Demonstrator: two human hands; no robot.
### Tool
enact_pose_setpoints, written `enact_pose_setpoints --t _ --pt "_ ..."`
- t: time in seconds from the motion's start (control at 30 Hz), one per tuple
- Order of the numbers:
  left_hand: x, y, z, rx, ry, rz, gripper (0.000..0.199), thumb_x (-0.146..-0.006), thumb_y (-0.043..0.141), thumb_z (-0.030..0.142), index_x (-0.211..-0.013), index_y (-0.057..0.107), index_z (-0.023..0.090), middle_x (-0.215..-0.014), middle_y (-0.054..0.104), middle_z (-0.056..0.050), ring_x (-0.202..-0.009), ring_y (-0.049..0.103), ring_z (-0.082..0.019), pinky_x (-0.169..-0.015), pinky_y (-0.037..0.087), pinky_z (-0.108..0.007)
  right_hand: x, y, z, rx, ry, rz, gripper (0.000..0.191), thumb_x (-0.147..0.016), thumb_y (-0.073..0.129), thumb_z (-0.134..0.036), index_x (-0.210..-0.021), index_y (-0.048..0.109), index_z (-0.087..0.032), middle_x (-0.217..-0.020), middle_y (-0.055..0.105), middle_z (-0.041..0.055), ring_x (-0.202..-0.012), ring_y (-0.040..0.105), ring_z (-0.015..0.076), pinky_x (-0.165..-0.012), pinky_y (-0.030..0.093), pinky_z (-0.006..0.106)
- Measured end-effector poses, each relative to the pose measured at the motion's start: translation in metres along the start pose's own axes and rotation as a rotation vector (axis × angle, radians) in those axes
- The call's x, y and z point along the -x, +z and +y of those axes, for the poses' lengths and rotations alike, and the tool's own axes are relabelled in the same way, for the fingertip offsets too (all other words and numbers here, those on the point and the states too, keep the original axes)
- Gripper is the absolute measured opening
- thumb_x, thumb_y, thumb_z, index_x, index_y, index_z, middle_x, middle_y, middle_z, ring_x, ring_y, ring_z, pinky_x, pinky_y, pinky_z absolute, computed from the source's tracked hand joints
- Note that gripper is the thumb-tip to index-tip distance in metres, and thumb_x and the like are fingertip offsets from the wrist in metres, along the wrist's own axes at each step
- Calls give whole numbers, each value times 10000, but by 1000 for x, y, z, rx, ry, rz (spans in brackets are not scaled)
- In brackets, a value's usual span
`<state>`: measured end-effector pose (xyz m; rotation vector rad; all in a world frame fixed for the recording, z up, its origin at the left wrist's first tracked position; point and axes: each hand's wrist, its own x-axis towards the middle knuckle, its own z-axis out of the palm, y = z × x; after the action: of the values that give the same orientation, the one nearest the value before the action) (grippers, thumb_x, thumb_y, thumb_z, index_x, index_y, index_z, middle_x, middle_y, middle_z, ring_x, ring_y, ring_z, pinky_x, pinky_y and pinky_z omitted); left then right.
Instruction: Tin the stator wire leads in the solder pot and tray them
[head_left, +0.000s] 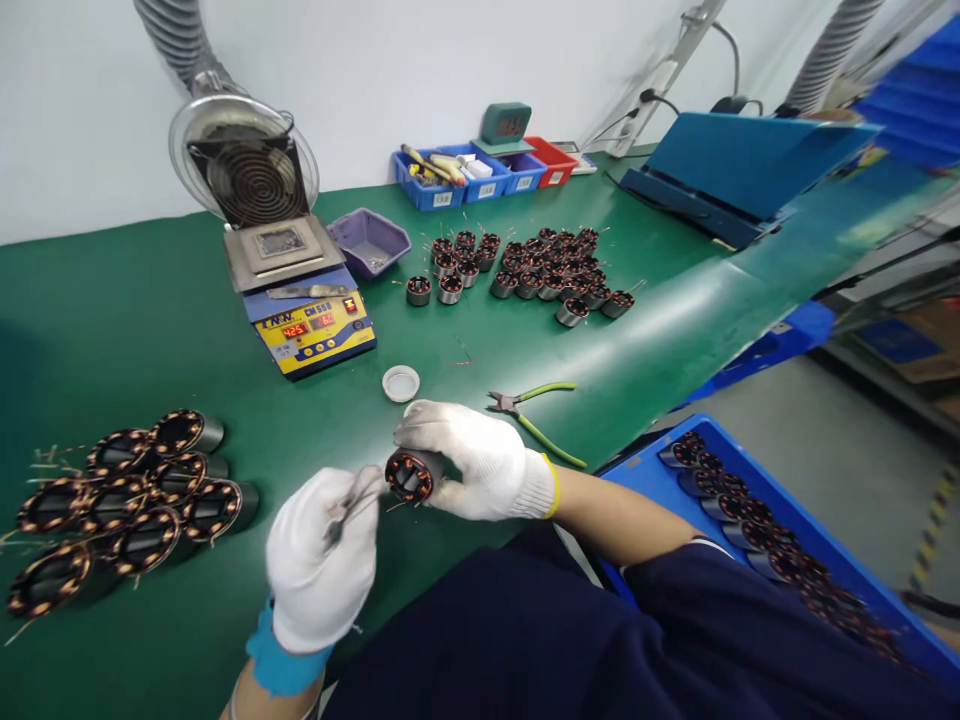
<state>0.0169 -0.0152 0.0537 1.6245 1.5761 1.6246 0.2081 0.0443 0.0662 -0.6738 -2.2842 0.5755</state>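
Note:
My right hand (476, 460), in a white glove, is wrapped round a motor stator (411, 476) with copper windings and a dark core. The stator's wound end is turned toward me, and a thin wire end sticks out beneath it. On its left side, my gloved left hand (322, 560) is closed in a pinch, fingertips close to the stator's rim. A slim grey metal tool (337, 525) shows between the left fingers; its exact kind is hidden by the glove. Green-handled cutting pliers (534, 412) lie with jaws apart beyond my right hand. A small white dish (400, 384) sits just past the stator.
Larger stators (120, 495) stand grouped at left. Behind are a yellow-blue solder pot (311, 330), a purple tray (370, 240) and several small stators (551, 265). Parts bins (450, 190) line the wall. A blue crate (637, 475) of stators is at right.

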Motion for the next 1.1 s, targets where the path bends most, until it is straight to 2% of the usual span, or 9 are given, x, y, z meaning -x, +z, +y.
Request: enact_pose_setpoints --t 0.1,0.17,0.23,0.3,0.4,0.53,0.73,0.97,1.1 --pt "-1 -5 8 25 -96 257 295 -846 627 249 -582 516 180 -586 532 16 -503 537 -127 -483 459 -268 -2 -9 2 -21 211 -62 493 -711 668 -223 -1190 554 -198 -1186 635 77 -1125 613 217 -968 506 359" --pt "-2 -6 10 94 -219 305 284 -862 613 249 -601 525 180 -606 547 16 -508 553 -130 -488 475 -267 -8 -18 10 39 404 -87 507 -696 693 -254 -1186 563 -225 -1160 642 51 -1068 635 206 -923 513 348" --pt "0 -4 8 200 -339 195 191 -860 639 279 -703 590 182 -676 601 14 -570 596 -140 -538 506 -267 -20 -27 21 149 544 -114 512 -681 710 -269 -1174 575 -231 -1136 654 39 -1027 643 201 -885 509 331" --pt "5 1 2 253 -407 -5 148 -859 658 324 -813 641 185 -746 646 2 -658 627 -153 -603 520 -265 -33 -35 34 285 606 -167 504 -679 705 -264 -1168 586 -228 -1127 664 40 -1024 639 213 -856 498 327" --pt "11 11 -5 191 -373 -230 209 -874 639 375 -816 665 176 -764 666 -19 -708 620 -159 -635 498 -252 -51 -40 48 455 613 -287 480 -704 683 -288 -1172 595 -235 -1136 670 44 -1027 631 246 -794 485 335" --pt "12 15 -5 137 -297 -367 225 -890 605 383 -806 678 188 -740 666 -12 -681 604 -154 -642 478 -253 -62 -37 55 535 564 -455 492 -736 656 -332 -1215 585 -246 -1190 650 57 -1025 625 264 -706 459 308" --pt "11 14 -1 123 -190 -420 170 -909 589 325 -831 676 202 -767 668 4 -721 610 -137 -699 463 -242 -66 -33 60 549 484 -546 481 -775 631 -394 -1228 586 -240 -1178 636 76 -1004 616 255 -699 443 298" --pt "13 14 -2 142 -198 -435 171 -910 585 329 -844 677 200 -767 671 1 -716 616 -144 -690 470 -251 -66 -46 49 567 498 -370 584 -777 638 -375 -1341 519 -279 -1272 564 69 -1028 621 248 -735 468 302" --pt "13 15 -2 134 -204 -439 186 -903 591 346 -838 683 198 -771 680 -9 -726 626 -156 -698 481 -262 -80 -55 55 552 419 -483 579 -754 659 -333 -1318 554 -251 -1294 563 83 -1058 620 247 -769 473 290"
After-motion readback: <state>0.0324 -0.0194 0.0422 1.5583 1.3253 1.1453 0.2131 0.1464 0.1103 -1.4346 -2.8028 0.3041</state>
